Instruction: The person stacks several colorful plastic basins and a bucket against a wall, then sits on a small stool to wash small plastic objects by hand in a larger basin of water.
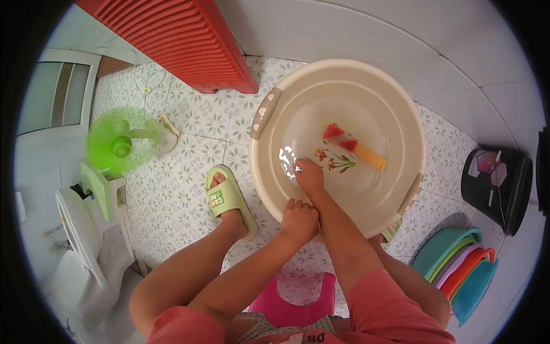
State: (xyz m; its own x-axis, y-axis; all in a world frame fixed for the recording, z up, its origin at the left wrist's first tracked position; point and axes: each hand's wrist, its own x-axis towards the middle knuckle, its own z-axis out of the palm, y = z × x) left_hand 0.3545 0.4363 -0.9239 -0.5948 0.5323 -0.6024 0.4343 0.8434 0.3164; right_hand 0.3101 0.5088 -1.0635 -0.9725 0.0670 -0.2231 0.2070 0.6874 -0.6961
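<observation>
A large beige plastic basin [410,112] stands before me, with water in it and a flower print on its bottom. My right hand [310,175] is over the basin's left half, its fingers curled by a bright reflection; whether it holds anything is not clear. By the basin's near rim, my left hand [300,221] is curled against my right forearm, its palm hidden. Inside the basin lies a scrub brush with a yellow handle [370,157] and red and whitish bristles [340,136], to the right of my right hand and apart from it.
A red ribbed plastic washboard or panel [172,38] rises at the upper left. Left are a green fan [123,147] with blurred blades and a white toilet [81,215]. Right are a black bin [494,185] and stacked colourful basins [451,249]. A pink stool [296,314] is below me.
</observation>
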